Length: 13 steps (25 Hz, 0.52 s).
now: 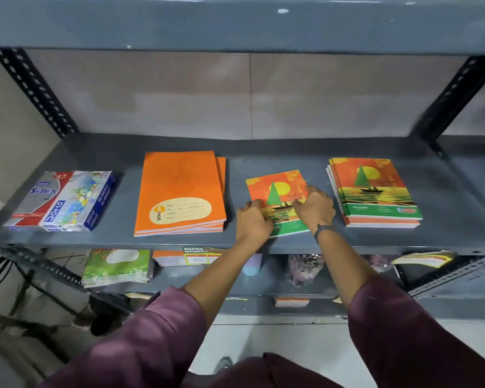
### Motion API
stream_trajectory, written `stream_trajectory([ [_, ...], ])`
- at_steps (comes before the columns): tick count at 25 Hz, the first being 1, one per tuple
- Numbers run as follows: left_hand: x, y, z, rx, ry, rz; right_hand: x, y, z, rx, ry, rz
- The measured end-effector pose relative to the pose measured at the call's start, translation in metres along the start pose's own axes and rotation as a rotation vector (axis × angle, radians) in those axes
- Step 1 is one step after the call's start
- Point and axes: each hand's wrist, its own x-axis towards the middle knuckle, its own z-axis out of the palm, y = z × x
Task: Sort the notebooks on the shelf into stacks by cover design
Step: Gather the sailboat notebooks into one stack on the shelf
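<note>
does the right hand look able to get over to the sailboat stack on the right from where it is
Probably yes. The right hand rests on the lone sailboat notebook, and the sailboat stack lies just to its right on the same shelf, top cover exposed, with only bare shelf between them.

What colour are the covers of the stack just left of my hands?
Plain orange, with a cream label patch on the top notebook of the orange stack, seen in the head view.

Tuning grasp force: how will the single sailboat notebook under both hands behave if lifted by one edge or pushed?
The sailboat notebook looks thin, so it probably droops when lifted by an edge. Its glossy-looking cover likely slides easily on the shelf. It lies flat, so tipping seems unlikely.
</note>
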Motion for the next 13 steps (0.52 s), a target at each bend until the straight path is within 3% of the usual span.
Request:
stream_trajectory([
  [6,0.015,0.016,-0.003,-1.010,0.231,-0.559,0.015,-0.001,-0.029,0.485,-0.177,0.190],
  [9,0.023,0.012,-0.002,-1.182,0.201,-0.691,0.017,-0.001,-0.037,0.640,-0.136,0.202],
  [13,0.024,0.050,-0.001,-1.327,0.112,-0.614,0.029,0.010,-0.072,0.551,0.071,0.117],
])
